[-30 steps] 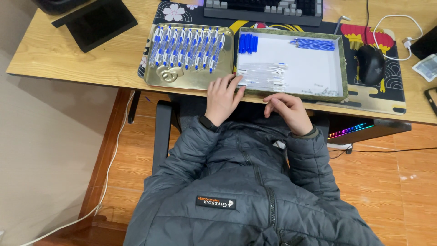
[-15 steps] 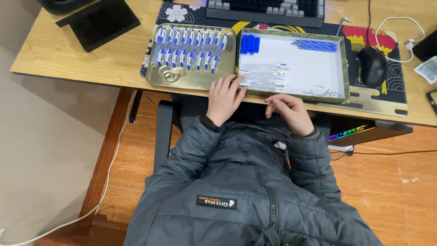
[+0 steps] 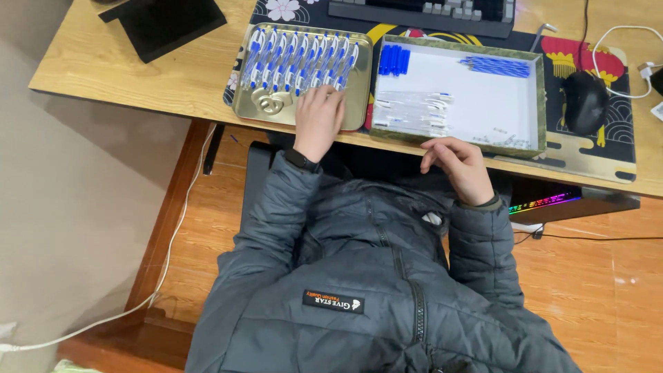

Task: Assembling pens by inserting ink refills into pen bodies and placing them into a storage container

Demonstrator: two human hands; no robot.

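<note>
My left hand [image 3: 319, 117] lies palm down on the front right part of a gold metal tray [image 3: 238, 110], its fingertips on a row of blue and white pens [image 3: 290, 59]. My right hand [image 3: 459, 166] hovers at the desk's front edge, fingers loosely curled, just below a shallow white box [image 3: 541, 90]. Inside the box are blue caps [image 3: 394, 59], blue refills [image 3: 497, 65], clear pen barrels [image 3: 411, 110] and small loose parts [image 3: 507, 138]. Whether either hand holds something is hidden.
A black mouse [image 3: 585, 100] sits right of the box on a patterned desk mat. A keyboard [image 3: 421, 14] lies behind the box, and a black tablet stand [image 3: 166, 21] at the far left of the wooden desk [image 3: 138, 76]. A white cable [image 3: 166, 262] runs along the floor.
My left hand has moved left and forward from the gap between tray and box onto the pens in the tray. My right hand has stayed at the desk edge.
</note>
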